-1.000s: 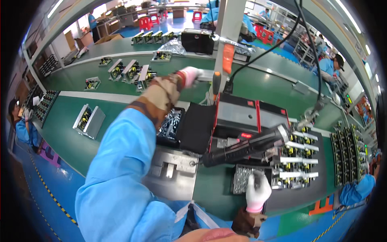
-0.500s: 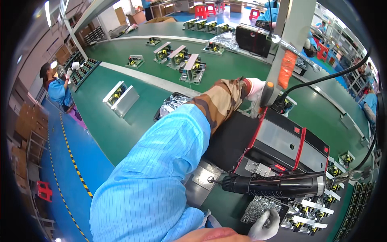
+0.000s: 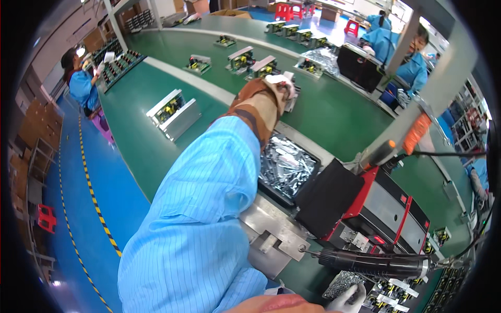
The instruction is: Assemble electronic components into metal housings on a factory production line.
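Note:
My left hand, in a white glove, stretches far across the bench. Its fingers bend over the metal plate of a circuit board module, partly hiding it. At the lower edge my gloved right hand is at a tray of small screws, thumb and fingertips curled together; whatever they pinch is too small to make out. A black electric screwdriver lies sideways above that hand. Left of its tip is a metal fixture.
A black tray of metal parts lies below my left forearm, beside a black-and-red machine. More modules stand on the green bench. A grey post rises at right. Co-workers sit at far left and beyond the bench.
My left hand has moved from beside the post, leftward and away, to the module. The view has shifted, uncovering the parts tray. My right hand stays by the screws.

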